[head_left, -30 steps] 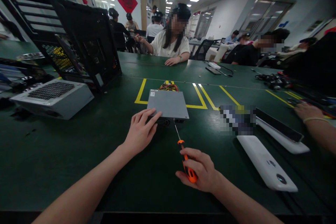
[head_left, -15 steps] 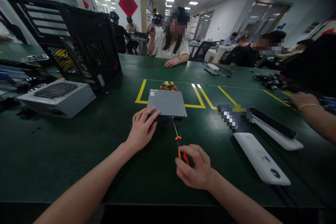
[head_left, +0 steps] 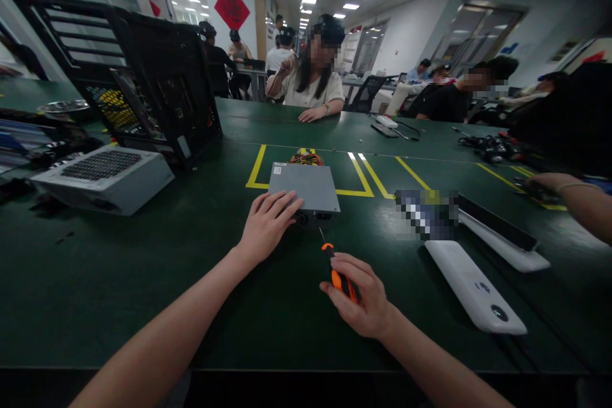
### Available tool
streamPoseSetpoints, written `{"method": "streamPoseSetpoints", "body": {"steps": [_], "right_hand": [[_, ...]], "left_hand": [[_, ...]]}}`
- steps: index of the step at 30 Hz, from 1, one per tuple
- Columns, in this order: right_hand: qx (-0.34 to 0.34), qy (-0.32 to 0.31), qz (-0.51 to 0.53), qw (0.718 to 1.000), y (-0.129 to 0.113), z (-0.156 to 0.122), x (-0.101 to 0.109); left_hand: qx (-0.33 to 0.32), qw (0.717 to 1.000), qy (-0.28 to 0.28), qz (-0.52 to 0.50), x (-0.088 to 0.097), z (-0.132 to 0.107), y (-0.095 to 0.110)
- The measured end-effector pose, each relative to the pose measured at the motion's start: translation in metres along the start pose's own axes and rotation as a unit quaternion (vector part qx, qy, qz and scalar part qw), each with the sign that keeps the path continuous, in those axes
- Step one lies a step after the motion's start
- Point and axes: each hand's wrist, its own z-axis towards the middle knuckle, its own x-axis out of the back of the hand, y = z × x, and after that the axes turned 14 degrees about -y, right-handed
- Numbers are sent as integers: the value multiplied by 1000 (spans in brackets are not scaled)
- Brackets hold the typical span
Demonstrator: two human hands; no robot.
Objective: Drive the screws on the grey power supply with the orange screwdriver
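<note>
Head view: the left hand (head_left: 268, 226) rests, fingers extended, on the near left corner of a grey metal box (head_left: 313, 183) on the green bench (head_left: 115, 274), coloured wires (head_left: 308, 158) at its far side. The right hand (head_left: 361, 296) grips an orange-and-black screwdriver (head_left: 336, 278) just nearer; whether its tip touches the box is hard to tell. A black case (head_left: 148, 57) stands left.
</note>
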Motion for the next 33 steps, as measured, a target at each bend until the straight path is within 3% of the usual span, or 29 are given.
{"method": "streamPoseSetpoints", "body": {"steps": [3, 8, 12, 15, 22, 27, 33], "right_hand": [[7, 2, 43, 999, 2, -2, -2], [-13, -17, -23, 999, 2, 5, -3], [21, -66, -3, 998, 2, 10, -6], [4, -61, -18, 998, 2, 14, -8], [52, -88, -15, 995, -4, 18, -8], [1, -63, -50, 997, -4, 15, -12], [32, -82, -13, 996, -6, 13, -14]], "left_hand": [[0, 1000, 4, -8, 1, 0, -3], [17, 999, 13, -26, -1, 1, -9], [38, 998, 24, -40, -4, 4, -14], [44, 998, 30, -41, -5, 4, -16], [45, 998, 33, -26, -8, -2, -11], [35, 998, 29, -34, -9, -5, -7], [36, 998, 26, -48, -10, -6, -7]]}}
